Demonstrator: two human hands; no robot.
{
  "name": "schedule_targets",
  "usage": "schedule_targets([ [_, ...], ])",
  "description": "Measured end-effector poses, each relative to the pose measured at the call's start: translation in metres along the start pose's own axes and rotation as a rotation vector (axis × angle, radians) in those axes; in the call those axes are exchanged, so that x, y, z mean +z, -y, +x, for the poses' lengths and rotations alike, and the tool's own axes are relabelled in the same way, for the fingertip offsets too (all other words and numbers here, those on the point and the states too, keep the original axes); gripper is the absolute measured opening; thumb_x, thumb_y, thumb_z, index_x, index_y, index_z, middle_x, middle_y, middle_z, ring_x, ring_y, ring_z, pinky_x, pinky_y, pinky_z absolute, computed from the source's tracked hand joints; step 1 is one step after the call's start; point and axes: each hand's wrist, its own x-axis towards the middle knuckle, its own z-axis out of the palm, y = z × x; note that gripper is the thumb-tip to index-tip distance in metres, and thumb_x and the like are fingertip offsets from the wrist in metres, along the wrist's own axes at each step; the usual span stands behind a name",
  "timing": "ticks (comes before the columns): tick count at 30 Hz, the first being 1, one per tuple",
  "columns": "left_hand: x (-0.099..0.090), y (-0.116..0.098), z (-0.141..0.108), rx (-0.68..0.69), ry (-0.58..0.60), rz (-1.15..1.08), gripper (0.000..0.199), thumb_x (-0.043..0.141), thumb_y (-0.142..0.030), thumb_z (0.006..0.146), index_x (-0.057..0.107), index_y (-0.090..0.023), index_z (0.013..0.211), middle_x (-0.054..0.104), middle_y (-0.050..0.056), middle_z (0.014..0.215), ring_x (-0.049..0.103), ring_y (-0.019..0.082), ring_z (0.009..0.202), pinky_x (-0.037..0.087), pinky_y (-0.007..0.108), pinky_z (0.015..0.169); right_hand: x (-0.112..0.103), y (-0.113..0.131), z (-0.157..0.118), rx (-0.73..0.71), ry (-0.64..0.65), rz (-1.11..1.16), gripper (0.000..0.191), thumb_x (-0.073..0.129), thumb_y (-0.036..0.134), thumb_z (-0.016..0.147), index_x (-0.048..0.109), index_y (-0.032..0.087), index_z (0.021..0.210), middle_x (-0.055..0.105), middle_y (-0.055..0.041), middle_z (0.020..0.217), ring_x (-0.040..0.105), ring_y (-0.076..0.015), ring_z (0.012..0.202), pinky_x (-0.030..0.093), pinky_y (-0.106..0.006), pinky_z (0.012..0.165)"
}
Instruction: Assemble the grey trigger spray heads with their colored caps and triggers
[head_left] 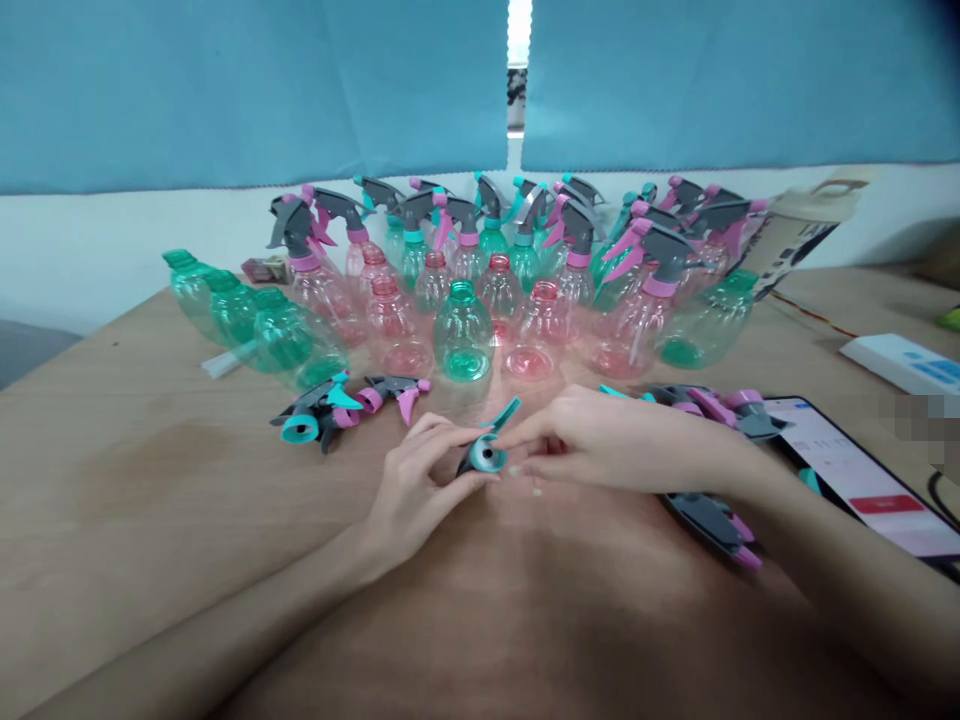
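In the middle, my left hand (416, 485) grips a grey and teal trigger spray head (487, 455) between fingers and thumb. Its round teal collar faces me, with a dark hole in the white centre, and its teal trigger points up and right. Curled in from the right, my right hand (592, 440) has its index fingertip at the collar's rim, the thumb just beneath. Behind the hands stand a green bottle (463, 335) and a pink bottle (531, 335), both without spray heads. Loose spray heads (315, 410) lie left of my left hand.
Several bottles with spray heads (574, 240) stand in rows at the back. Green bottles (281, 330) lean at left. More loose spray heads (709, 520) lie under and beside my right forearm, next to a phone (862, 470). A beige tumbler (806, 235) and white box (904, 362) are at right.
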Motion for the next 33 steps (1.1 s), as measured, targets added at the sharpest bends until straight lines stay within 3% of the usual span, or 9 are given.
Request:
schedule_targets([
  [7, -0.001, 0.000, -0.001, 0.057, -0.051, -0.012, 0.033, 0.068, -0.020, 0.078, 0.060, -0.022, 0.109, 0.062, 0.002, 0.088, 0.052, 0.017, 0.084, 0.046, 0.032, 0.074, -0.006, -0.001, 0.000, 0.008, 0.176, 0.159, 0.039, 0.051, 0.029, 0.085, 0.055, 0.024, 0.124, 0.068, -0.0001, 0.090, 0.061, -0.0133, 0.074, 0.042, -0.022, 0.065],
  [13, -0.003, 0.000, -0.001, 0.066, -0.026, 0.033, 0.035, 0.067, -0.021, 0.078, 0.059, -0.022, 0.112, 0.063, 0.003, 0.090, 0.052, 0.018, 0.085, 0.047, 0.034, 0.075, -0.005, -0.014, 0.005, -0.096, 0.168, 0.134, 0.045, 0.040, 0.009, 0.087, 0.054, 0.028, 0.125, 0.064, 0.0011, 0.112, 0.059, -0.0138, 0.094, 0.041, -0.024, 0.080],
  [20, -0.002, -0.001, -0.001, 0.155, 0.028, 0.054, 0.034, 0.066, -0.021, 0.079, 0.059, -0.021, 0.112, 0.065, 0.004, 0.091, 0.052, 0.018, 0.085, 0.047, 0.032, 0.074, -0.001, -0.016, 0.011, -0.084, 0.023, 0.104, 0.036, 0.041, 0.011, 0.088, 0.067, 0.026, 0.108, 0.068, 0.0010, 0.108, 0.061, -0.0135, 0.094, 0.041, -0.024, 0.082],
  [28, -0.002, -0.002, 0.000, 0.076, 0.031, 0.026, 0.024, 0.067, -0.024, 0.079, 0.062, -0.022, 0.102, 0.062, 0.003, 0.087, 0.053, 0.017, 0.082, 0.047, 0.031, 0.071, 0.007, -0.011, 0.010, -0.066, -0.092, 0.064, 0.029, 0.049, 0.017, 0.084, 0.069, 0.024, 0.104, 0.071, -0.0012, 0.099, 0.063, -0.0152, 0.082, 0.043, -0.026, 0.075],
  [33, -0.003, -0.003, 0.001, 0.058, 0.044, 0.038, 0.019, 0.066, -0.025, 0.080, 0.064, -0.022, 0.098, 0.061, 0.002, 0.086, 0.053, 0.017, 0.082, 0.047, 0.030, 0.071, 0.010, -0.010, 0.014, -0.081, -0.112, 0.040, 0.027, 0.054, 0.011, 0.080, 0.070, 0.022, 0.097, 0.071, -0.0017, 0.095, 0.063, -0.0136, 0.078, 0.043, -0.024, 0.071],
])
